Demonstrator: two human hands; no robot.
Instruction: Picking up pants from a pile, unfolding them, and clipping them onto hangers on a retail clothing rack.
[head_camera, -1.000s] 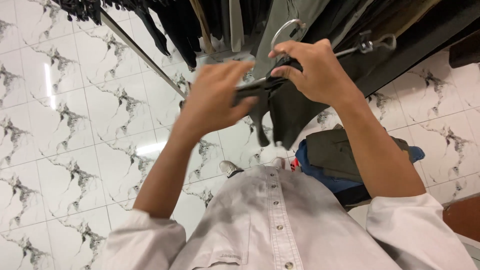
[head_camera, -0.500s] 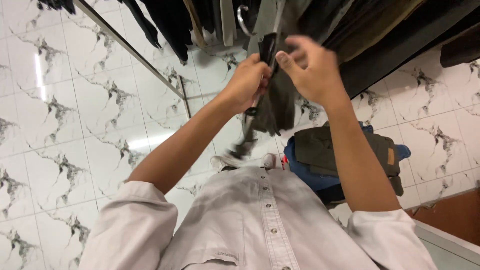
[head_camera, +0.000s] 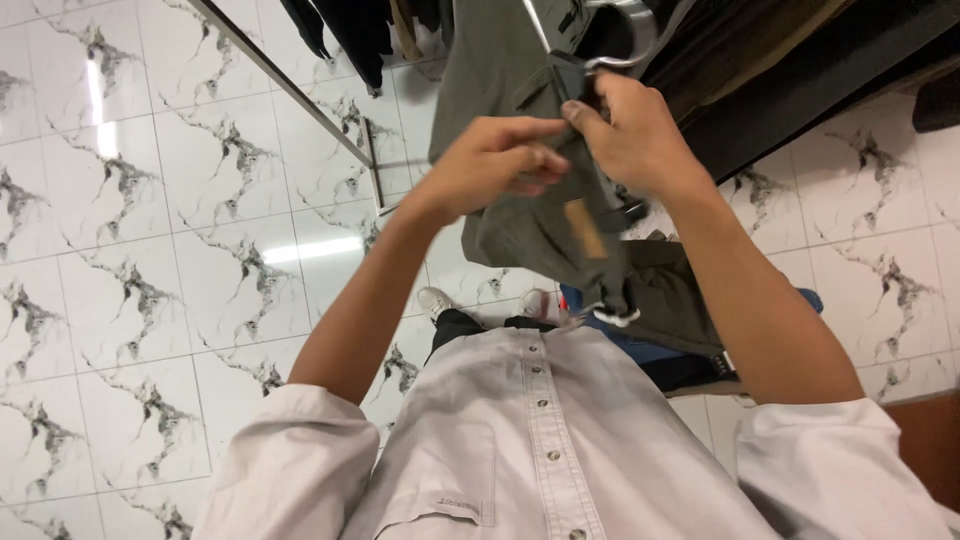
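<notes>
Both hands, left (head_camera: 495, 165) and right (head_camera: 635, 135), pinch the grey trousers (head_camera: 540, 225) under the hanger (head_camera: 620, 25) at twelve o'clock; keep the waistband level.

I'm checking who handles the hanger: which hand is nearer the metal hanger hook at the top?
Right. The right hand grips the grey-green garment just under the metal hanger hook, fingertips beside it. The left hand pinches the fabric lower and further left.
</notes>
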